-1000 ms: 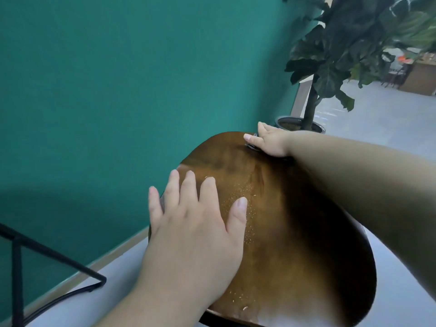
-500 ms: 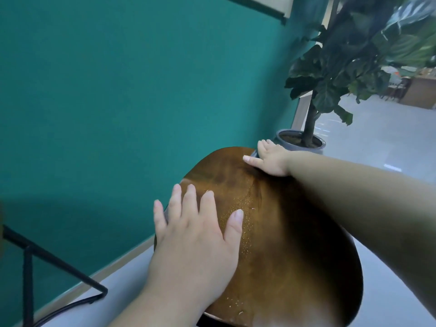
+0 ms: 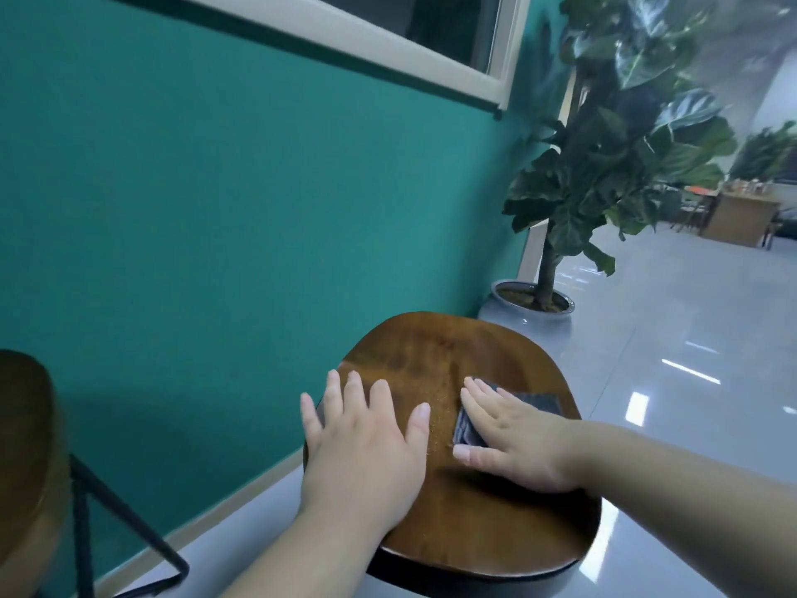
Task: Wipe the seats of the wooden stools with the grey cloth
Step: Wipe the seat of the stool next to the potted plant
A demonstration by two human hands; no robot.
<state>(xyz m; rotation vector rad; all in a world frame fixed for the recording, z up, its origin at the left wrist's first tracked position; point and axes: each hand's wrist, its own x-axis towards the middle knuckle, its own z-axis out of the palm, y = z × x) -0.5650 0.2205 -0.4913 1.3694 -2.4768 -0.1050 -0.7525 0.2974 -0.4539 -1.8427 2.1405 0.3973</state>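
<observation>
right hand (image 3: 519,438) flat on grey cloth (image 3: 537,401)

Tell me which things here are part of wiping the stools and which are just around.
For the job:
- seat, with specks on it
- cloth, pressed under the right hand
- left hand, flat on the seat
- second stool, far left

Just around:
- plant
- window
- desk

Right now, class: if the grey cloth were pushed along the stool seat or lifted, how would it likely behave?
The grey cloth lies flat as a pad under the right hand, so it probably slides easily over the glossy seat. Lifted, it would likely droop, being thin-looking fabric.
</observation>
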